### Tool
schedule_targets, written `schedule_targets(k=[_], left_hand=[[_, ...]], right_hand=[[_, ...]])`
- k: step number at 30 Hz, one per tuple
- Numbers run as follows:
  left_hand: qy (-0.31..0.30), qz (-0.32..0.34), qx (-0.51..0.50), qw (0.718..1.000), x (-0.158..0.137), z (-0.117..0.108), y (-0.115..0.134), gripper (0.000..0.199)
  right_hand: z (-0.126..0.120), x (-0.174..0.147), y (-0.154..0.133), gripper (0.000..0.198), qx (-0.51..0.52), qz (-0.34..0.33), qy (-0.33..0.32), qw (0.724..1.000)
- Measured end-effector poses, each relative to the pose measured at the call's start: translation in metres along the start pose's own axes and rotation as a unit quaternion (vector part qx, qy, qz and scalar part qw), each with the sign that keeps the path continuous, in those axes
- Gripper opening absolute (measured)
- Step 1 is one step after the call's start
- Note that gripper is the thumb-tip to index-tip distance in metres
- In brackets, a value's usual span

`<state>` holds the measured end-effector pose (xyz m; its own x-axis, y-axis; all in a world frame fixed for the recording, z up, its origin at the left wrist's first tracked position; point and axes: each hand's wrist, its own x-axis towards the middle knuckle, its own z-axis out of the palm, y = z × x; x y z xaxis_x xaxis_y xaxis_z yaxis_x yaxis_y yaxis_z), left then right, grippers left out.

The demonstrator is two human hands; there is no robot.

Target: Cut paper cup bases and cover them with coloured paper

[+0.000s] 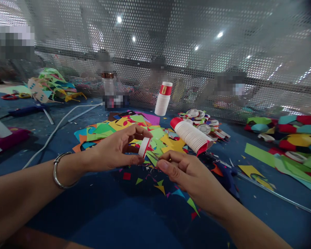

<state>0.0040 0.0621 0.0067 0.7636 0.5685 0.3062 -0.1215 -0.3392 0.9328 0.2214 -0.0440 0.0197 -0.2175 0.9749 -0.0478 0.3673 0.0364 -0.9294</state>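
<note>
My left hand [119, 147], with a silver bangle at the wrist, pinches a short white ring with a red edge [144, 147], which looks like a cut-down paper cup bottom. Close beside it, my right hand [177, 169] is closed on a thin metal tool [153, 156]. The tool's tip points at the ring's red edge; its other end is hidden in my fingers, so its kind cannot be made out. Beneath both hands spreads a heap of coloured paper scraps [103, 128]. Right of it lies a stack of paper cups [193, 135].
Another stack of paper cups [163, 100] stands at the back. Cut cup pieces [203, 128] lie behind the fallen stack. A blue glue gun [228, 174] is near my right forearm, another blue tool [28, 110] at left. A white cable [54, 133] crosses the blue table [98, 214].
</note>
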Motion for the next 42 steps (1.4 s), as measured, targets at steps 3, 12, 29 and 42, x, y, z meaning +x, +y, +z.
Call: schedule_targets(k=[3,12,29,42], left_hand=[[0.000,0.018,0.021,1.000,-0.0005,0.0004,-0.0025,0.049],[0.008,0.035,0.047,0.998,-0.0034,0.0078,-0.0026,0.044],[0.006,0.043,0.110,0.993,-0.0060,0.0066,0.0035,0.044],[0.039,0.065,0.141,0.987,-0.0043,0.0058,0.0004,0.046]], right_hand=[[0.0010,-0.0001,-0.0010,0.040,-0.022,-0.007,-0.005,1.000],[0.0014,0.0014,-0.0008,0.038,-0.053,-0.020,-0.006,0.998],[0.0020,-0.0008,-0.0055,0.037,-0.082,-0.039,-0.007,0.996],[-0.0009,-0.0013,-0.0026,0.041,-0.023,-0.003,0.014,1.000]])
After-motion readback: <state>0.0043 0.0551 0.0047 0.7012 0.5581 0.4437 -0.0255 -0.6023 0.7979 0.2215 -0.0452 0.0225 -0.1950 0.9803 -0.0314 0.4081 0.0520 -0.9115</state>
